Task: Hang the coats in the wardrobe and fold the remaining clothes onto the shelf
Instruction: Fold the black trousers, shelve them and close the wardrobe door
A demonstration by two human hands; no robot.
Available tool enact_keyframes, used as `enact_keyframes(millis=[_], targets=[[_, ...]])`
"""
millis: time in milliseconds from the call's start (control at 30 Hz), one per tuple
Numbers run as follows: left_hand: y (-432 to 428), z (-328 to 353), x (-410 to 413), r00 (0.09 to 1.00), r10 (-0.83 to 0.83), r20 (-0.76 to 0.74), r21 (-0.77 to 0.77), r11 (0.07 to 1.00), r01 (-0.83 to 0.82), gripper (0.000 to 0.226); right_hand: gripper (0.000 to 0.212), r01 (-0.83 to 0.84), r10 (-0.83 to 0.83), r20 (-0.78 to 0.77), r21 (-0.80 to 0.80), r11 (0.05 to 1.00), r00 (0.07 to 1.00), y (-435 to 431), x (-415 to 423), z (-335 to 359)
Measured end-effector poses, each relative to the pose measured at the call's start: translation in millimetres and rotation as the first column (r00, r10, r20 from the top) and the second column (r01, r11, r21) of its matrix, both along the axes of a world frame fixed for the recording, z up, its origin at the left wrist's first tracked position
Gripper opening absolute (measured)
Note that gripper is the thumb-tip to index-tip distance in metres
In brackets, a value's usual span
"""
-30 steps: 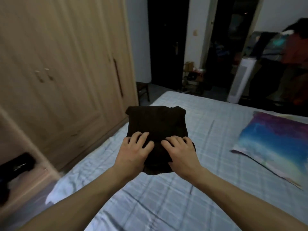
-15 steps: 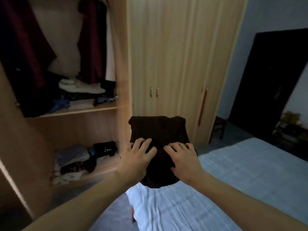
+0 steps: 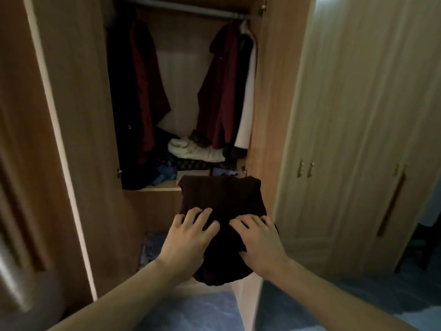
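Two hands carry a folded knit [image 3: 222, 199], dark brown, ribbed and soft, roughly square with rounded corners, its near edge sagging below the wrists. Left hand [image 3: 188, 237] and right hand [image 3: 259, 240] grip that near edge side by side, fingers spread on top and slightly curled into the wool; the thumbs are mostly hidden under the fabric. The knit is in the air in front of the open wardrobe [image 3: 269, 91], its far edge overlapping the front lip of the shelf [image 3: 160, 186] in this view; whether it touches the shelf cannot be told.

On the shelf lies a loose pile: a white bundle [image 3: 195, 151] on top, a patterned dark piece under it, and crumpled blue cloth [image 3: 164, 173] to the left. Above, dark red coats [image 3: 145, 91] hang from a metal rail [image 3: 186, 7], with a pale garment [image 3: 248, 103] at the far right. More clothes [image 3: 149, 247] sit dimly in the compartment below. The wardrobe is light wood-grain board. To the right stand closed doors [image 3: 358, 115] with small brass knobs [image 3: 305, 169] and a long brown handle [image 3: 391, 204]. Mottled blue floor [image 3: 202, 311] lies underfoot
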State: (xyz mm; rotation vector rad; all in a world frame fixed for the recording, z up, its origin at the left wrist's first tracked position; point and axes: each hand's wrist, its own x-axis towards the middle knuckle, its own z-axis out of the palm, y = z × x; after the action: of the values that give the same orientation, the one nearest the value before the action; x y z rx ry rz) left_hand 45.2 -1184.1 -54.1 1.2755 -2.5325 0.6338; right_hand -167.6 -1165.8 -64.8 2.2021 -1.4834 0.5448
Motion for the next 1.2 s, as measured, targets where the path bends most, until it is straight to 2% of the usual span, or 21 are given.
enact_keyframes(millis=[367,667,933,1200], targets=[[-226,12,-3,0.992,0.123,0.043,-0.070,0.990,-0.119,0.082,0.075,-0.082,0.083,0.036,-0.009,0.997,0.996,-248,0,1],[-384,41,-4,0.983,0.180,-0.043,-0.135,0.974,-0.184,0.074,0.077,-0.137,0.140,0.035,-0.091,0.986,0.989,-417,2,38],[-536,58,21,0.979,0.179,-0.097,-0.212,0.958,-0.195,0.076,0.071,-0.092,0.096,0.019,-0.167,0.982,0.995,-568,30,64],[-714,103,40,0.978,0.164,-0.132,-0.219,0.957,-0.190,0.085,0.071,-0.036,0.044,0.026,-0.232,0.972,0.999,-735,54,112]])
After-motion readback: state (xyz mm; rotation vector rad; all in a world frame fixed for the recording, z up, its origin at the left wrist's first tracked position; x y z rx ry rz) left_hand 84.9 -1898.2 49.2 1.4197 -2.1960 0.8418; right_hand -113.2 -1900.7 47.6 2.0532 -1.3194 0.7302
